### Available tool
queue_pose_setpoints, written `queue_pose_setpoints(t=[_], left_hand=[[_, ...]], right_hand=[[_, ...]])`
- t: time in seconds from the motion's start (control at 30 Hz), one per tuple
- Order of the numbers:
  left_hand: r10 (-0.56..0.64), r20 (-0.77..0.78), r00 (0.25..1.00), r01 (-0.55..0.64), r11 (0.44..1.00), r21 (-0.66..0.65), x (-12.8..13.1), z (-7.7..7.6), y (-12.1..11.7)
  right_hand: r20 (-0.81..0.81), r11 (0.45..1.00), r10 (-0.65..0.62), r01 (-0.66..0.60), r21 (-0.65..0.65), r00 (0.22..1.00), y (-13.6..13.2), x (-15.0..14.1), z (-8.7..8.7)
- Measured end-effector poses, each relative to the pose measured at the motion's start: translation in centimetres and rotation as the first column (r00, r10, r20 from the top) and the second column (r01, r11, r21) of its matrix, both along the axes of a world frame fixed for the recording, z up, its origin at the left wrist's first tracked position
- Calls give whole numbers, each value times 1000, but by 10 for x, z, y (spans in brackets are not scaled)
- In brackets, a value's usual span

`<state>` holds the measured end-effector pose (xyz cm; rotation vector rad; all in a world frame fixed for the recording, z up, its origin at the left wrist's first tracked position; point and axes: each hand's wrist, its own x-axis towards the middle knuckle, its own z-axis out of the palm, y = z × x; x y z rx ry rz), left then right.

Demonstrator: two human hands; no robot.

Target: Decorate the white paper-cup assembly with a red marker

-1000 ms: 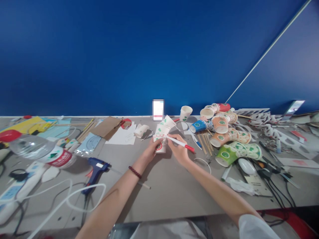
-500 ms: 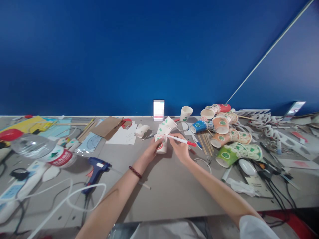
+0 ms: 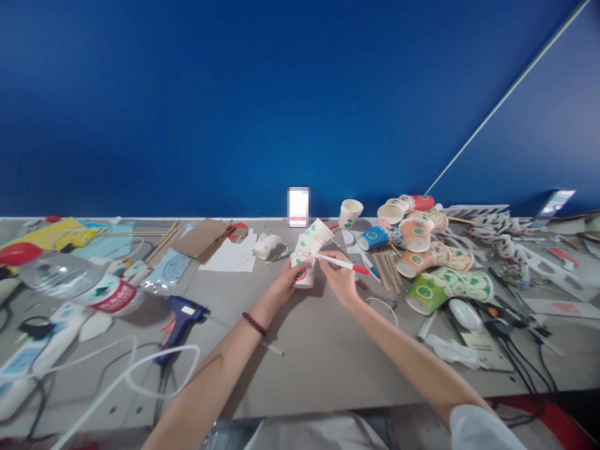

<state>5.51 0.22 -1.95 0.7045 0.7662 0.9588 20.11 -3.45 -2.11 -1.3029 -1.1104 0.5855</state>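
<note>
My left hand (image 3: 285, 286) wraps around a white paper cup (image 3: 304, 267) with green and red marks, holding it on the grey table (image 3: 319, 350). My right hand (image 3: 341, 281) pinches a white pen with a red cap (image 3: 342, 264), its tip touching the cup's side. A second white cup (image 3: 319, 231) lies just behind the held one.
A pile of coloured paper cups (image 3: 422, 250) lies at right with wooden sticks (image 3: 385, 267). A blue glue gun (image 3: 180, 315), a plastic water bottle (image 3: 70, 278) and white cables (image 3: 117, 375) sit at left. Cardboard (image 3: 204, 239) and paper lie near the blue wall.
The pen has tilted flatter and its red end has risen slightly to the right. The cup and my left hand have barely moved.
</note>
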Motion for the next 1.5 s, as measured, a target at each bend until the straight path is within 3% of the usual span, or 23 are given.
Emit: queue_pose_setpoints(t=[0.87, 1.5], left_hand=[[4, -15, 1000, -4, 1000, 27, 0, -4, 2], [9, -35, 999, -8, 1000, 21, -1, 0, 1]], right_hand=[[57, 999, 40, -41, 23, 998, -2, 1, -1], [47, 999, 45, -46, 22, 998, -2, 1, -1]])
